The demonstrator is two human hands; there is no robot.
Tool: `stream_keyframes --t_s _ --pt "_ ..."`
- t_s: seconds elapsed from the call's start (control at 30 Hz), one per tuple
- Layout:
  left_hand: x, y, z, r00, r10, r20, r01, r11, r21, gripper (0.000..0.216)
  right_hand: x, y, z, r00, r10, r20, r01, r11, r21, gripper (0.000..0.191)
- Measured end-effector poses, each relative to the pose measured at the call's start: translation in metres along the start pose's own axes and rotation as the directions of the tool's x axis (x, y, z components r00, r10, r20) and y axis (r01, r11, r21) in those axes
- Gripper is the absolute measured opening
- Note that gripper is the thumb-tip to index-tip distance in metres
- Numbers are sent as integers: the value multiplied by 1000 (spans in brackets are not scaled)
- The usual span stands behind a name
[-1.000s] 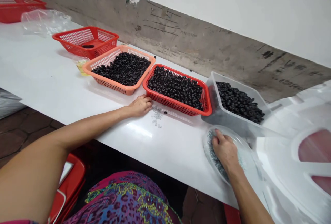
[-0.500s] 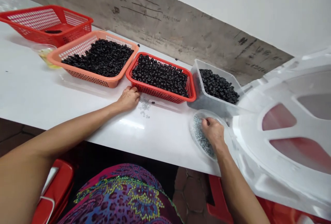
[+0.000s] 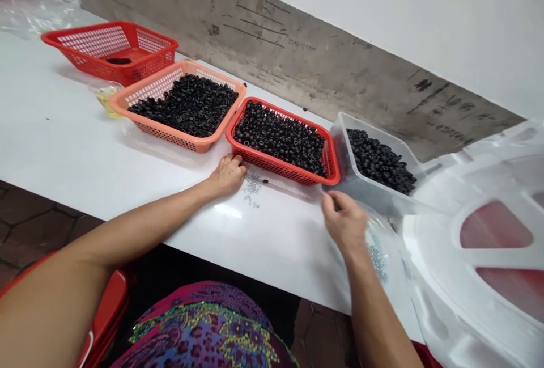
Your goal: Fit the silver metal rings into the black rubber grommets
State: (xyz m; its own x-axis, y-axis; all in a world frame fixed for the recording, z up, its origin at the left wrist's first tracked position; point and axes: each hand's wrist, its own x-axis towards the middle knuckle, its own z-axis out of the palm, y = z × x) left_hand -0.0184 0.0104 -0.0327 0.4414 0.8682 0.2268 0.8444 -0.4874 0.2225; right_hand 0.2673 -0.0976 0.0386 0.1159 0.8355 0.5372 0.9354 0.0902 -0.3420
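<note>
Head view: right hand [image 3: 344, 223] is hovering over the far-left part of a clear plastic dish [image 3: 385, 232] holding small silvery rings [image 3: 377, 262]; fingertips are pinching, but whether the grip holds anything is unclear. Left hand [image 3: 227, 176] is resting empty, half-open, on the white bench [image 3: 85, 130], just beside a red basket [image 3: 272, 165] and scattered rings [image 3: 252, 185].

Rectangular plastic mesh basket [image 3: 283, 166] of beads [image 3: 280, 138] is sitting on the tabletop [image 3: 85, 130], between a matching basket [image 3: 170, 138] leftward and a rectangular plastic tub [image 3: 346, 158] rightward.
</note>
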Motion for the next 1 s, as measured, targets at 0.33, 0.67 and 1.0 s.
stream_keyframes --t_s 0.33,0.67,1.0 --pt "2 1 -3 999 46 -21 -46 998 -29 29 -8 -14 114 947 -314 76 321 937 -136 25" --pt "0 -2 -6 996 80 -31 -82 995 -52 27 -3 -1 110 946 -317 75 310 947 88 34" --pt "-1 3 1 997 39 -66 -43 997 -68 26 3 -6 88 968 54 245 -162 882 443 37"
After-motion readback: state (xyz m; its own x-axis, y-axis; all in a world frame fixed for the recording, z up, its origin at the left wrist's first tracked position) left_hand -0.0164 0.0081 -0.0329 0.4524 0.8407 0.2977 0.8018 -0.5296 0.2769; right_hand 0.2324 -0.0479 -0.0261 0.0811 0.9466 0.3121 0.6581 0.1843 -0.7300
